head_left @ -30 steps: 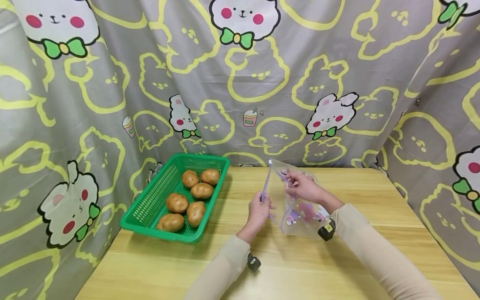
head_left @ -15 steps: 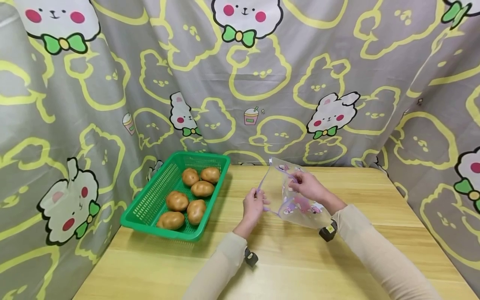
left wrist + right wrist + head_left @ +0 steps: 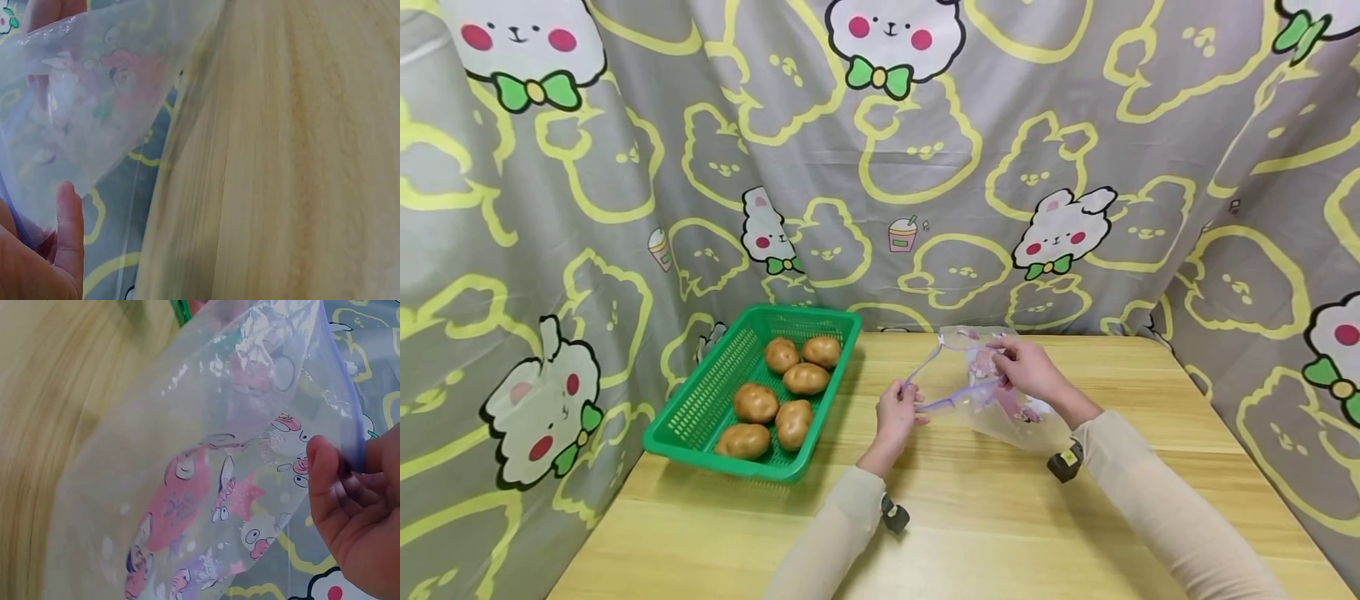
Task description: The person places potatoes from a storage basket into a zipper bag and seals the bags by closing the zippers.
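Note:
Both hands hold a clear plastic zip bag [image 3: 981, 367] with pink cartoon prints and a purple zip edge, its mouth spread wide toward the left. My left hand [image 3: 897, 417] pinches one side of the mouth; in the left wrist view, the purple edge [image 3: 25, 228] runs between its thumb and fingers. On the opposite side, my right hand [image 3: 1030, 371] pinches the other purple edge, seen close up in the right wrist view where the fingers [image 3: 325, 481] curl at the zip. The bag's body slants down to the right, above the wooden table.
A green plastic basket [image 3: 681, 457] stands left of the hands, holding several brown potatoes [image 3: 756, 404]. The wooden table [image 3: 970, 533] meets a grey curtain [image 3: 925, 183] with cartoon prints at the back and sides.
My left hand has moved left and the right hand slightly right, pulling the bag's mouth wider. The bag has tilted lower and flatter. Basket and potatoes stay put.

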